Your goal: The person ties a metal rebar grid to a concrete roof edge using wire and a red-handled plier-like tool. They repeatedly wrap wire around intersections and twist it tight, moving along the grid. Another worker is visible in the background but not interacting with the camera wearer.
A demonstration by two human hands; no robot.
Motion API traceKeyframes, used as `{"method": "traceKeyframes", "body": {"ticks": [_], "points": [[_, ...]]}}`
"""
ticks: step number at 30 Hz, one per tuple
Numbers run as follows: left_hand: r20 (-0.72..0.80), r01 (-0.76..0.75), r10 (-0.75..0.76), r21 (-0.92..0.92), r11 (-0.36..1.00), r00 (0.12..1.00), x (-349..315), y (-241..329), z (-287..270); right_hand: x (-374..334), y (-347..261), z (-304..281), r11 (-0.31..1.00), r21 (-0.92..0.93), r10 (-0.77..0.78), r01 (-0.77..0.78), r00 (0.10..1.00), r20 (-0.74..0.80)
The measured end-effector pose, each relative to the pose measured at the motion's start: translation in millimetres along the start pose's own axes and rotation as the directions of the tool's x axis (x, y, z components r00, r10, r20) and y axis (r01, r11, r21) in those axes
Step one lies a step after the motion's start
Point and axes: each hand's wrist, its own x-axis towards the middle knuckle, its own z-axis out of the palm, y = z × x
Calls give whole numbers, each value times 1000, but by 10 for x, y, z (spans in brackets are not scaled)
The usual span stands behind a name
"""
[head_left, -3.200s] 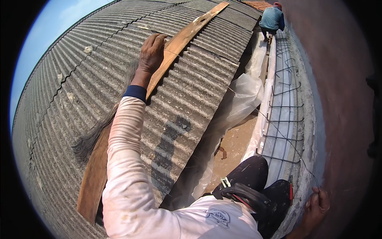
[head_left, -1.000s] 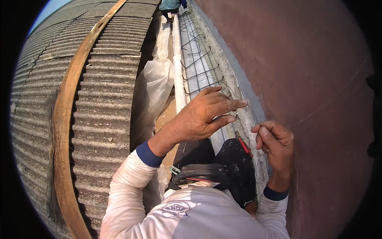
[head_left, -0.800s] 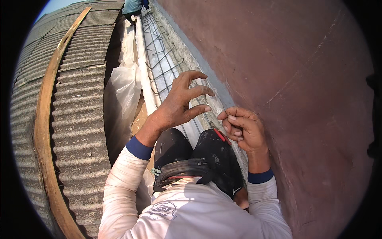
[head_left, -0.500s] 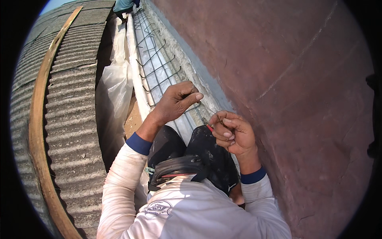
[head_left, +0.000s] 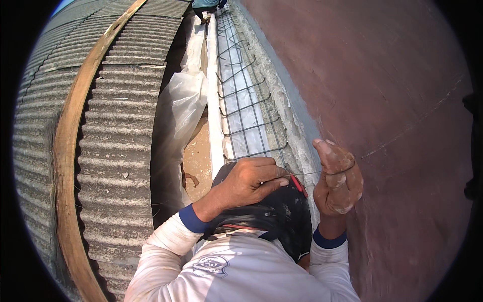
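Note:
A thin wire [head_left: 308,173] stretches between my two hands, in front of my lap. My left hand [head_left: 251,182] pinches one end between thumb and forefinger. My right hand [head_left: 338,181], raised beside the wall, has its fingers folded on the wire's other side, palm partly turned up. Between the hands and just below the wire, a tool with red handles [head_left: 299,185] rests by my thigh; its working end is hidden. Beyond my knees lies a steel rebar mesh [head_left: 245,93] with upturned bar ends.
A reddish wall [head_left: 397,100] rises close on my right. To the left are a corrugated roof [head_left: 121,166], a long wooden plank [head_left: 68,166] and crumpled plastic sheeting [head_left: 183,100] beside a gap. Another person [head_left: 205,6] crouches at the far end of the mesh.
My view has shifted left, so the scene sits further right. My left hand has come down nearer my lap; my right hand has turned and moved outward, drawing the wire between them sideways.

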Motion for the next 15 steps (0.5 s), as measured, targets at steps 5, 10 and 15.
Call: {"method": "traceKeyframes", "body": {"ticks": [5, 10, 15], "points": [[18, -63, 61, 407, 911, 998, -78, -9, -915, -244, 13, 14, 802, 150, 267, -578, 571, 776], [-27, 102, -109, -192, 976, 994, 23, -220, -613, -205, -255, 118, -6, 815, 222, -580, 794, 566], [123, 385, -369, -412, 826, 921, -103, 46, 12, 64, -188, 362, 863, 444, 401, -240, 861, -314]]}}
